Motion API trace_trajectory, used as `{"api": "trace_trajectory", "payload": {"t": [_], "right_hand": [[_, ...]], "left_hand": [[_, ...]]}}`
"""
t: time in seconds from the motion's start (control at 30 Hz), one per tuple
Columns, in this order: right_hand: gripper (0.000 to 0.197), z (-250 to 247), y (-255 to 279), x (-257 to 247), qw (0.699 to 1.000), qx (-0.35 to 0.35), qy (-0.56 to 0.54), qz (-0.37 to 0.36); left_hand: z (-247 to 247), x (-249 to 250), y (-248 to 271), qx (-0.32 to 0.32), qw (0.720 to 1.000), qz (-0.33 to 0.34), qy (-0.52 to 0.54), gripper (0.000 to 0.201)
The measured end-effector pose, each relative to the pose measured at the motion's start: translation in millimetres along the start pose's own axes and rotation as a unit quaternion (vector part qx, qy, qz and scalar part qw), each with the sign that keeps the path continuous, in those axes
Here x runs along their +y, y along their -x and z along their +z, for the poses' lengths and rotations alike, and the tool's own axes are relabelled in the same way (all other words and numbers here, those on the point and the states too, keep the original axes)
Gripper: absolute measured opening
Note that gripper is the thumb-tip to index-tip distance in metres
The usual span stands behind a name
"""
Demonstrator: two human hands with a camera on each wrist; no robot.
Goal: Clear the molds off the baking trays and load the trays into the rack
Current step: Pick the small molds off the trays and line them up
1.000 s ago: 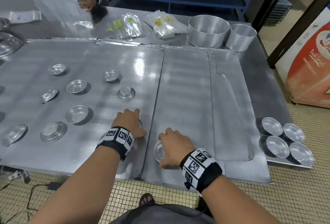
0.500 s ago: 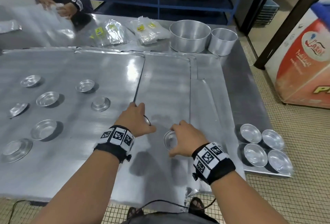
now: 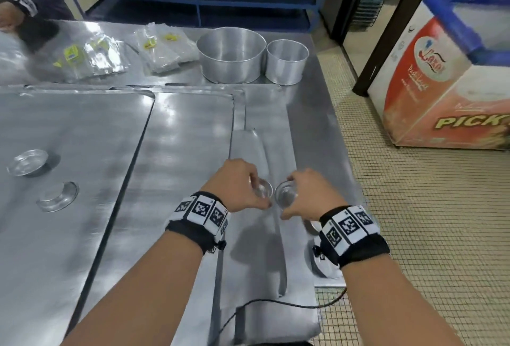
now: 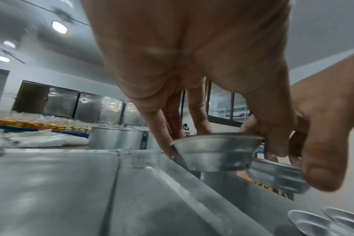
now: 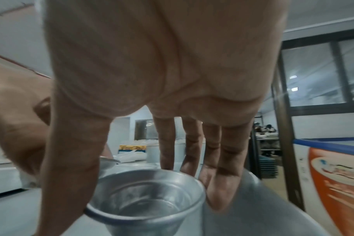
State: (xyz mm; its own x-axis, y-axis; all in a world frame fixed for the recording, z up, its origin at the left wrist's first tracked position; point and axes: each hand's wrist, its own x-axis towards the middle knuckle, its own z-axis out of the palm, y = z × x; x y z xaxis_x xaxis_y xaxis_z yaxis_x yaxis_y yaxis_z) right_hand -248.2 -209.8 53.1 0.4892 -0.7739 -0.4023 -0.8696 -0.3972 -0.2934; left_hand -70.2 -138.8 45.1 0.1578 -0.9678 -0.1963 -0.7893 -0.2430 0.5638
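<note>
Left hand [image 3: 237, 185] and right hand [image 3: 306, 193] are each gripping a small metal mold [image 3: 263, 188] above a steel counter [image 3: 311, 113] lying beside tiled floor [image 3: 414, 207].

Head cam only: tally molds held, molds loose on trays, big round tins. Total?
Held molds: 2, one each in left hand and right hand
Loose molds: 2, on the left tray
Round tins: 2
Total: 6. Molds behind the right wrist are hidden, uncounted.

A steel table [image 3: 309, 113] carries overlapping baking trays [image 3: 82, 152], two round cake tins [image 3: 230, 54], and clear plastic packets [image 3: 162, 47] along its far edge.
</note>
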Motion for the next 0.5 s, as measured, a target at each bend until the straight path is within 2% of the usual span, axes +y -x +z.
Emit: {"api": "trace_trajectory", "payload": {"t": [0.13,0.3,0.5], "right_hand": [[0.081,-20,-7,51,0.998,0.017,-0.028,0.045],[0.082,-28,-16,103,0.993,0.035,-0.053,0.096],[0.089,-17,-30,145,0.989,0.033,-0.059,0.132]], "left_hand": [[28,36,-35,-0.015,0.999,0.048,0.018,0.051],[66,68,-75,-0.055,0.995,0.073,-0.043,0.061],[102,96,-105,-0.062,0.994,0.067,-0.06,0.06]]}}
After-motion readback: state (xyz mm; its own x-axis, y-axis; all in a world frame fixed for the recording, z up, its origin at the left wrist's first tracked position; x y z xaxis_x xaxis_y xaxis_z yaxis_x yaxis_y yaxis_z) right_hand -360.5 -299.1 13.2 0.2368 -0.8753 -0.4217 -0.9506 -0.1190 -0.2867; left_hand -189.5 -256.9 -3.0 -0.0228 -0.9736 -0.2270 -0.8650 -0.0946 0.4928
